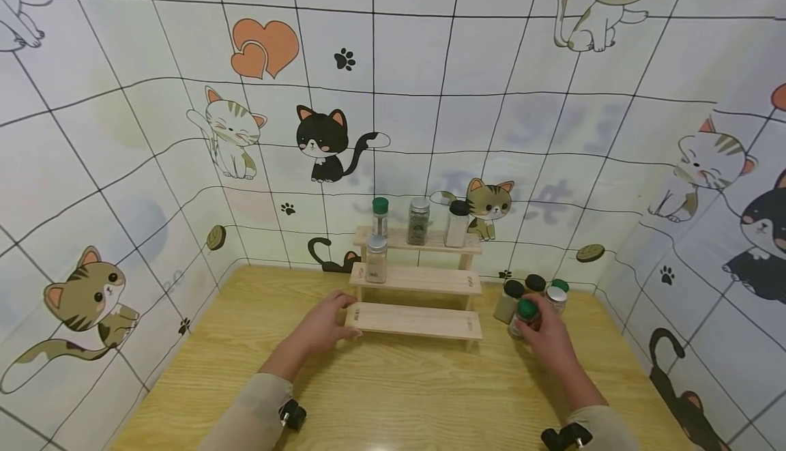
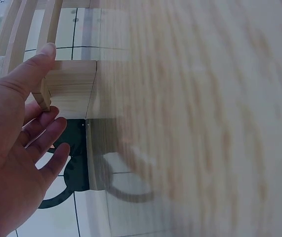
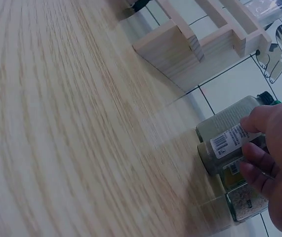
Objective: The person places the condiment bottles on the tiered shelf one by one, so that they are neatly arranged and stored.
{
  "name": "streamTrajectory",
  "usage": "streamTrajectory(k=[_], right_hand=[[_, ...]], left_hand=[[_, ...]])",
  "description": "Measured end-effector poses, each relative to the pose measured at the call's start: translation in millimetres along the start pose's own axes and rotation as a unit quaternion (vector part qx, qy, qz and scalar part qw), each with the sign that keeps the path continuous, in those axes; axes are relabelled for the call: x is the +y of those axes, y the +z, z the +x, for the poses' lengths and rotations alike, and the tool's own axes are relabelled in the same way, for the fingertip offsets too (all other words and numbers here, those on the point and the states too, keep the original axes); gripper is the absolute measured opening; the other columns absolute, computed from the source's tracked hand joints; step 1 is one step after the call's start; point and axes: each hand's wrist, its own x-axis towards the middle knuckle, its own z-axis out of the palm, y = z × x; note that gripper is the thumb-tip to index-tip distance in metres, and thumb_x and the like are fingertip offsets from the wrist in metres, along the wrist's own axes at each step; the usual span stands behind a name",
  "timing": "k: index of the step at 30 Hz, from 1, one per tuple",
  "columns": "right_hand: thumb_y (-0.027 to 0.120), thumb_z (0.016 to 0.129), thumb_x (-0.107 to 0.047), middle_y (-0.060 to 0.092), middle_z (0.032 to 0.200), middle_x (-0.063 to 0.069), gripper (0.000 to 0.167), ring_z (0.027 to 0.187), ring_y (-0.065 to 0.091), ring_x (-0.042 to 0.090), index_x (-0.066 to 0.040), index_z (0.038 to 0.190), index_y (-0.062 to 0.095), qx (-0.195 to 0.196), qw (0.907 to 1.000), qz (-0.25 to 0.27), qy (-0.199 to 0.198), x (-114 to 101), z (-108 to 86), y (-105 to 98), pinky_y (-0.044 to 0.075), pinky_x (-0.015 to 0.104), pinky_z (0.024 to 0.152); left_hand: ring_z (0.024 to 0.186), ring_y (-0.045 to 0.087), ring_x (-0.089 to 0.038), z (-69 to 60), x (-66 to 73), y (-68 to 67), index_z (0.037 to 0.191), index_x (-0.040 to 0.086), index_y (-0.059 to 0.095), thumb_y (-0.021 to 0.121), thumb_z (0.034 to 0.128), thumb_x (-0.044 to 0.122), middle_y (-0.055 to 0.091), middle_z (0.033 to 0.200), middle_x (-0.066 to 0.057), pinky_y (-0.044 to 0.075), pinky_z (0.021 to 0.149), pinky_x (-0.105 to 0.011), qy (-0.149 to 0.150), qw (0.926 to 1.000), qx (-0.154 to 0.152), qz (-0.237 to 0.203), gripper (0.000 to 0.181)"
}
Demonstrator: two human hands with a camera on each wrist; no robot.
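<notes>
A three-step wooden rack stands at the table's back. My left hand grips the left end of its lowest step; in the left wrist view the thumb lies on top and the fingers pass beneath. At the right, my right hand holds a green-capped spice jar among other jars. The right wrist view shows this jar's barcode label, its base at the tabletop. On the rack's top step are a green-capped jar, a jar of dried herbs and a black-capped jar. A silver-capped jar occupies the middle step.
Right of the rack, beside the held jar, cluster a black-capped jar, another dark-capped jar, a silver-capped jar and one with a green cap. A wall sheet with cat drawings rises behind the wood-grain table.
</notes>
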Motion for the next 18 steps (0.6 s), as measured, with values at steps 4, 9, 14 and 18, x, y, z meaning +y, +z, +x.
streamTrajectory(k=[4,9,14,18], right_hand=[[0.081,0.102,-0.006,0.064,0.115,0.02,0.057,0.091,0.058,0.027,-0.01,0.152,0.053,0.008,1.0,0.002,-0.004,-0.1,-2.5,3.1,0.049,0.031,0.071],[0.084,0.099,-0.006,0.065,0.115,0.018,0.057,0.093,0.059,0.025,-0.011,0.149,0.058,0.033,0.9989,0.014,-0.031,-5.2,-3.3,7.9,0.051,0.028,0.074],[0.086,0.095,0.0,0.066,0.108,0.015,0.057,0.084,0.059,0.018,-0.008,0.146,0.063,0.062,0.9945,0.04,-0.075,-19.7,-1.8,10.4,0.052,0.025,0.068],[0.086,0.094,0.001,0.067,0.106,0.013,0.056,0.08,0.059,0.013,-0.008,0.145,0.064,0.075,0.9908,0.052,-0.1,-33.8,-0.2,9.4,0.053,0.024,0.066]], left_hand=[[0.129,0.064,-0.032,-0.3,-0.5,0.2,0.15,0.007,0.064,0.094,0.0923,0.03,0.06,0.141,-0.008,0.054,0.11,-0.055,-0.001,1.0,-0.001,0.005,0.069],[0.129,0.064,-0.031,-0.4,-0.7,0.1,0.15,0.008,0.064,0.094,0.0925,0.033,0.059,0.142,-0.007,0.054,0.11,-0.054,0.001,0.9999,-0.004,0.013,0.069],[0.129,0.064,-0.032,-0.4,-0.5,-0.2,0.149,0.007,0.064,0.094,0.0924,0.032,0.06,0.142,-0.008,0.054,0.11,-0.055,0.004,1.0,-0.002,0.008,0.069],[0.129,0.065,-0.033,-0.5,-1.2,0.0,0.149,0.008,0.064,0.094,0.0922,0.032,0.06,0.141,-0.009,0.054,0.11,-0.055,0.006,0.9999,-0.002,0.009,0.069]])
